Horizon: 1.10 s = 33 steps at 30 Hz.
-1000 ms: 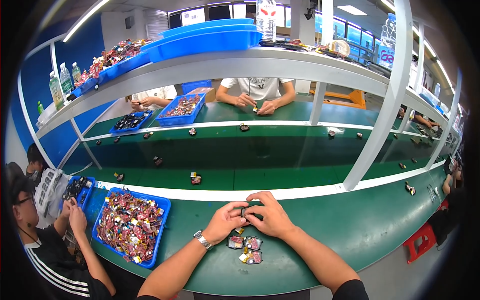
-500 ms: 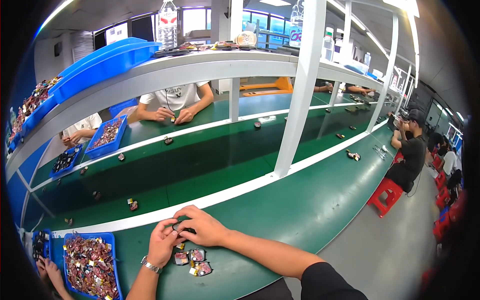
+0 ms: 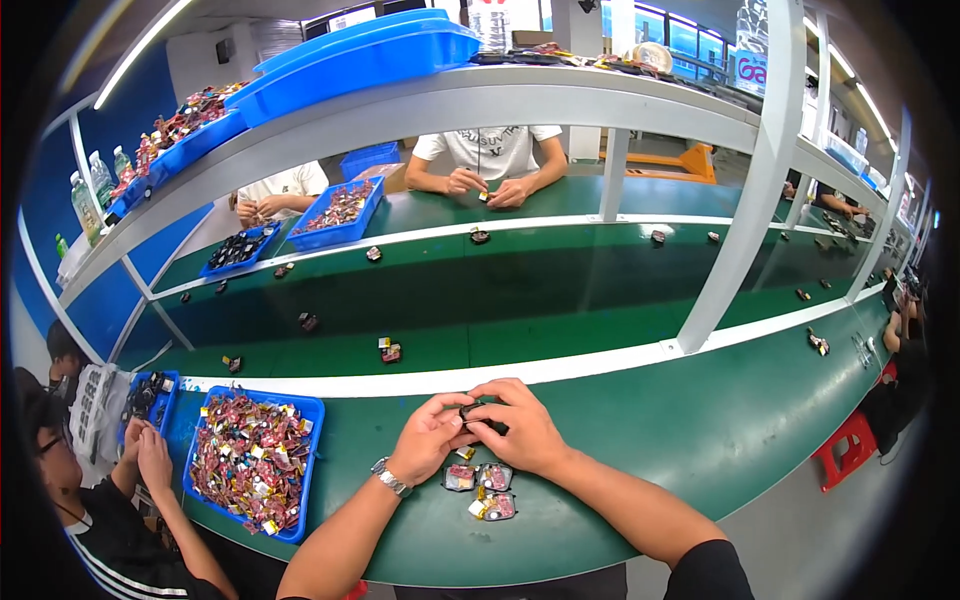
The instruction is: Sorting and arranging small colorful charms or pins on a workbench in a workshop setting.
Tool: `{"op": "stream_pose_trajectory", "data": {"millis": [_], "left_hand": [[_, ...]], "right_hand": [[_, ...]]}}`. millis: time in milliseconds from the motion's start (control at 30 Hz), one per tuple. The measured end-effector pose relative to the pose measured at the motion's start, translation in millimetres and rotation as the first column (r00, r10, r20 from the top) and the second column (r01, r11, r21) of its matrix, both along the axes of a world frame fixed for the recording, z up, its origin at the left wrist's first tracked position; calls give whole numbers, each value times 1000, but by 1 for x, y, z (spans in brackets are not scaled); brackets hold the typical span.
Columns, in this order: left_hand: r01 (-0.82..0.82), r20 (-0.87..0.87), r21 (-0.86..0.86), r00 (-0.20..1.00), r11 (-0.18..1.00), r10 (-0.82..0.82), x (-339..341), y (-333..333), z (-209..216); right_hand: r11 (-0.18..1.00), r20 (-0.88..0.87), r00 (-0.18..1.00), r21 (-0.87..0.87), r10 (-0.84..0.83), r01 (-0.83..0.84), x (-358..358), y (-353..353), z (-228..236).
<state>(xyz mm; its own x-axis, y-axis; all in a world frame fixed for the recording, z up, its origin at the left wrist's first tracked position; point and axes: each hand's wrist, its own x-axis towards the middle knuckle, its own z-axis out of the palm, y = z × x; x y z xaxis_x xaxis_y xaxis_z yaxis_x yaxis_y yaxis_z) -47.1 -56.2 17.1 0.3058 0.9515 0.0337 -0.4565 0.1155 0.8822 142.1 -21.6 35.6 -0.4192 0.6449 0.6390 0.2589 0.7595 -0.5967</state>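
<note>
Both hands meet above the green bench (image 3: 590,500), around a small black part (image 3: 468,411) that looks like a casing. My left hand (image 3: 428,440), below a metal wristwatch (image 3: 391,477), pinches it from the left. My right hand (image 3: 517,428) has its fingers curled over the other side, and together they hide most of the part. Just below them lie several small electronic assemblies (image 3: 495,477), clear or black shells with reddish circuit boards and white and yellow pieces. Left of my left forearm stands a blue tray (image 3: 313,440) heaped with similar reddish boards.
At the left a co-worker's hands (image 3: 148,450) work by a blue bin (image 3: 166,385) of black parts. Scattered assemblies (image 3: 389,350) lie on the green belt (image 3: 540,340) beyond the white rail. A white post (image 3: 745,190) and overhead shelf (image 3: 400,115) stand ahead. Another person (image 3: 490,165) sits opposite.
The view has turned left, so the bench and trays sit further right in the picture and the co-worker at the left shows more. My hands stay together on the black part.
</note>
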Motion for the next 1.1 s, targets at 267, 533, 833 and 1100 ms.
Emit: {"op": "stream_pose_trajectory", "data": {"millis": [267, 533, 833, 1100], "left_hand": [[-90, -4, 35, 996, 995, 90, -1, -1, 1], [-167, -25, 27, 986, 986, 167, 12, 9, -2], [-35, 113, 71, 993, 997, 27, 11, 6, -10], [19, 110, 66, 994, 998, -27, -3, 3, -14]], "right_hand": [[997, -92, 994, -29, 65, -68, -9, 5, -11], [991, -181, 983, -128, 12, -35, 1, 0, -5], [985, -81, 996, 170, 49, -34, 13, 0, 10], [984, -86, 996, 178, -5, 21, -1, -5, 6]]}}
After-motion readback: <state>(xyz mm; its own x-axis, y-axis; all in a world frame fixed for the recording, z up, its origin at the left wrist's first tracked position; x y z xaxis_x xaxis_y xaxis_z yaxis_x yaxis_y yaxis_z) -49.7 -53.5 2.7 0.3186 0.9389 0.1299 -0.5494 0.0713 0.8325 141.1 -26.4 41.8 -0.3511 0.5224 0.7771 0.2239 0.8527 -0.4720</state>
